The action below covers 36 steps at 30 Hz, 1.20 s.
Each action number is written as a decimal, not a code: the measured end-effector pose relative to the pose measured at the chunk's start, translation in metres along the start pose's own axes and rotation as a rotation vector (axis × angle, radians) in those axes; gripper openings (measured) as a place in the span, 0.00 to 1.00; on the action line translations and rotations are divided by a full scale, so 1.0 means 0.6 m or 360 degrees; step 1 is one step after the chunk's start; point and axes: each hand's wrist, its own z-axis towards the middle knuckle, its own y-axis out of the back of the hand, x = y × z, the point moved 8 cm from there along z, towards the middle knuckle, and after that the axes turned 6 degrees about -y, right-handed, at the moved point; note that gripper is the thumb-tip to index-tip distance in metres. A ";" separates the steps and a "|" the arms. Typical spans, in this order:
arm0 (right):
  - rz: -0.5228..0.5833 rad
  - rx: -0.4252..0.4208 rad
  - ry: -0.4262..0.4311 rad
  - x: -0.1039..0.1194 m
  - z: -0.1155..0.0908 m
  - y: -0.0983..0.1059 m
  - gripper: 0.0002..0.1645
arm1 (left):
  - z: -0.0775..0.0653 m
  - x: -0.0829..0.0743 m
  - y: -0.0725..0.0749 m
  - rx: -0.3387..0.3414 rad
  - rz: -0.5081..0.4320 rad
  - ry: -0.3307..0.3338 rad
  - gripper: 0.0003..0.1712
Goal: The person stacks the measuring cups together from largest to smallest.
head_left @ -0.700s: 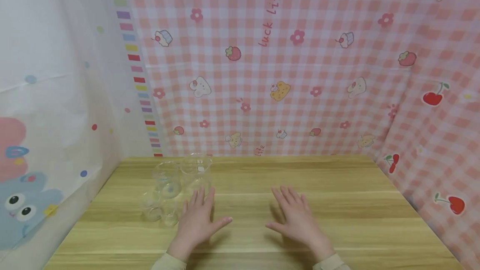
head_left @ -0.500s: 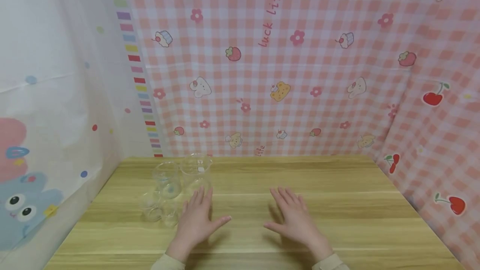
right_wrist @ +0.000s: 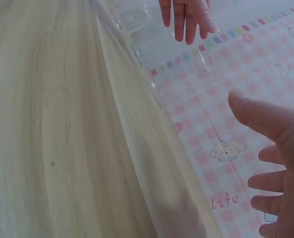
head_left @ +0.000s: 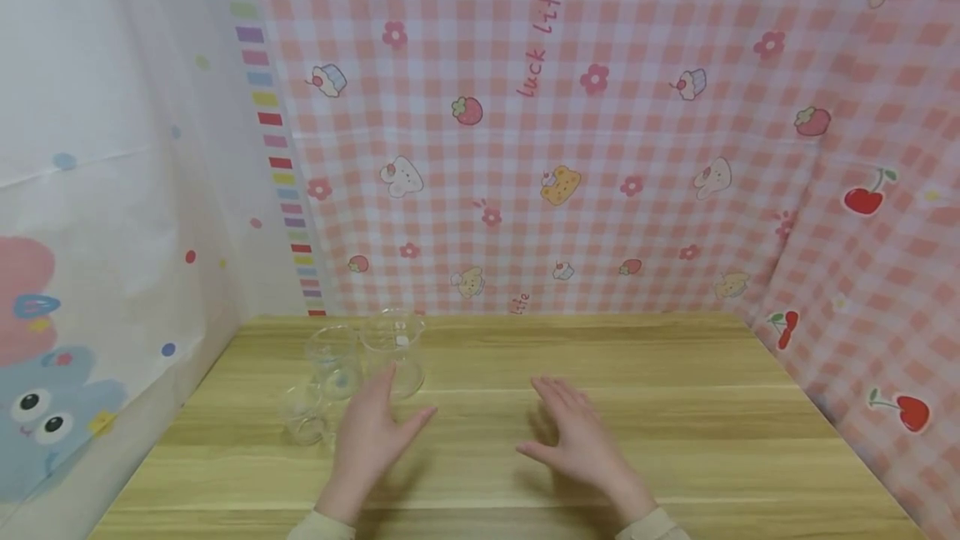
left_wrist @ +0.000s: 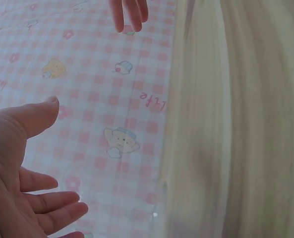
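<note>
My left hand hovers over the left half of the table, thumb spread and palm turned inward, holding nothing. Its fingers overlap the base of a large clear glass beaker with a white mark. Left of that stands a medium clear beaker, and in front of it a small clear glass vessel. Another small glass is mostly hidden behind the left hand. My right hand is held over the table right of centre, fingers extended, thumb apart. The right wrist view shows both hands facing each other, with glass rims beyond the left hand.
The wooden table meets a pink checked cloth at the back. A white patterned cloth hangs on the left, and the checked cloth continues down the right side.
My left hand has moved left and turned inward, now covering most of the front small glass and uncovering the large beaker's base. My right hand has shifted slightly left and turned inward.
</note>
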 end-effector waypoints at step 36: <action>0.0675 0.0045 -0.0082 0.023 0.038 -0.041 0.52 | 0.100 0.027 0.079 -0.0035 0.0166 -0.0107 0.56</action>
